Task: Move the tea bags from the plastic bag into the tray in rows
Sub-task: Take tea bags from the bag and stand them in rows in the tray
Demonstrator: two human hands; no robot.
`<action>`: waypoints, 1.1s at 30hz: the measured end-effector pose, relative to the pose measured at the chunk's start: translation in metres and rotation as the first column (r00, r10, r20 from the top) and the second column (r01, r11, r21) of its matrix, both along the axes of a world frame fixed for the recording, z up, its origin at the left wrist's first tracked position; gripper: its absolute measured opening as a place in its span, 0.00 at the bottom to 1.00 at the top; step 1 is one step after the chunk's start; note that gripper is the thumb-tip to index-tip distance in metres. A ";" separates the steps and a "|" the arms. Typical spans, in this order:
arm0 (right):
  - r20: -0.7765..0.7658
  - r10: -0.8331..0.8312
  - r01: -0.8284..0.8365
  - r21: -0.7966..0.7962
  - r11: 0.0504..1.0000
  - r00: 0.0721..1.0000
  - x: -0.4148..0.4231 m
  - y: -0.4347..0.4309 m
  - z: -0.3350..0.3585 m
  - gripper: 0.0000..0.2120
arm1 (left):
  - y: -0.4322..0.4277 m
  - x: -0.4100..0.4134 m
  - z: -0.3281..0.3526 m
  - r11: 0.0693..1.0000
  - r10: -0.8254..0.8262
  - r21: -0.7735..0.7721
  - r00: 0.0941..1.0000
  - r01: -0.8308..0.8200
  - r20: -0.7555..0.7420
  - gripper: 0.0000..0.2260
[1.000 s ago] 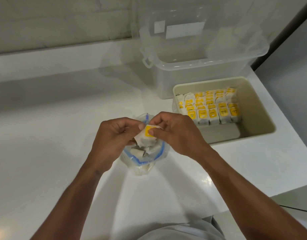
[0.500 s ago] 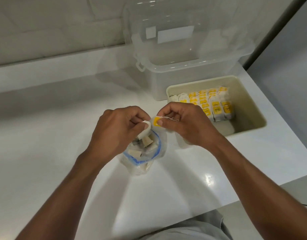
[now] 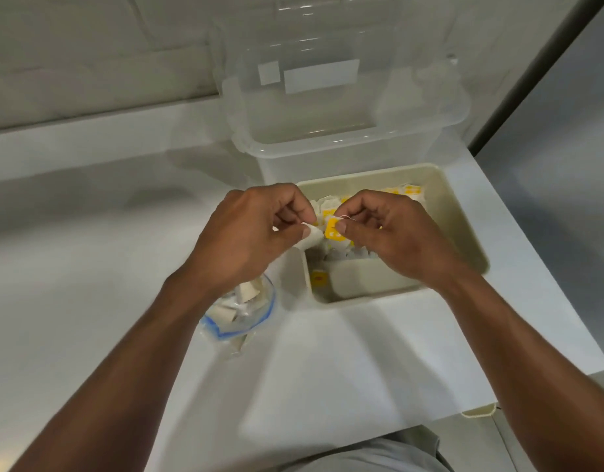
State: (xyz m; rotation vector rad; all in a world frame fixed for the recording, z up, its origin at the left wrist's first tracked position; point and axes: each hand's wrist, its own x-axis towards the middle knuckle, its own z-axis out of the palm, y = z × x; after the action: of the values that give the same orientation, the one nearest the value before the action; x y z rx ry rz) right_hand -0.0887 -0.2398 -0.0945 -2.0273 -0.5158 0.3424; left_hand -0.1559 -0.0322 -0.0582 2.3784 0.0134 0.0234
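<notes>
One tea bag (image 3: 312, 237) is held between both hands above the left edge of the beige tray (image 3: 464, 226). My left hand (image 3: 246, 240) pinches its white pouch; my right hand (image 3: 392, 233) pinches its yellow tag (image 3: 334, 229). Rows of yellow-tagged tea bags (image 3: 411, 191) stand at the tray's far end, mostly hidden behind my hands. One yellow tag (image 3: 319, 278) lies near the tray's front left corner. The clear plastic bag (image 3: 241, 310) with a blue zip rim sits on the counter under my left wrist, with several tea bags inside.
A large clear plastic storage box (image 3: 345, 124) stands open right behind the tray, against the tiled wall. The white counter (image 3: 89, 267) ends at an edge to the right and front; a grey floor lies beyond.
Both hands have lifted the tea bag out of the plastic bag and carried it right, over the tray's left edge. The bag now lies exposed below my left wrist.
</notes>
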 end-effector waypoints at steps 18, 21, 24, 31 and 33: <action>-0.045 0.347 -0.334 -0.410 0.849 0.937 0.056 -0.020 -0.052 0.06 | -0.054 0.059 -0.041 0.601 -0.175 0.732 0.947 0.320 -0.270 0.06; -0.063 0.352 -0.345 -0.417 0.841 0.934 0.060 -0.016 -0.054 0.06 | -0.054 0.063 -0.044 0.579 -0.182 0.735 0.935 0.353 -0.305 0.06; -0.106 0.398 -0.402 -0.443 0.802 0.911 0.063 -0.016 -0.054 0.06 | -0.053 0.067 -0.042 0.596 -0.223 0.674 0.896 0.437 -0.383 0.04; -0.156 0.423 -0.437 -0.529 0.728 0.893 0.075 -0.002 -0.063 0.09 | -0.050 0.083 -0.056 0.506 -0.266 0.720 0.880 0.475 -0.393 0.04; -0.113 0.427 -0.404 -0.600 0.690 0.897 0.079 0.005 -0.070 0.13 | -0.052 0.089 -0.065 0.365 -0.288 0.830 0.899 0.421 -0.329 0.01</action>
State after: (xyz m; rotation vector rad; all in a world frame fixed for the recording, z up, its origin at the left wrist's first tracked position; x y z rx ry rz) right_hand -0.0099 -0.2352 -0.1644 -2.5321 -0.9998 0.8458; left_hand -0.0671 -0.0838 -0.1233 3.4058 -0.6255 -0.4581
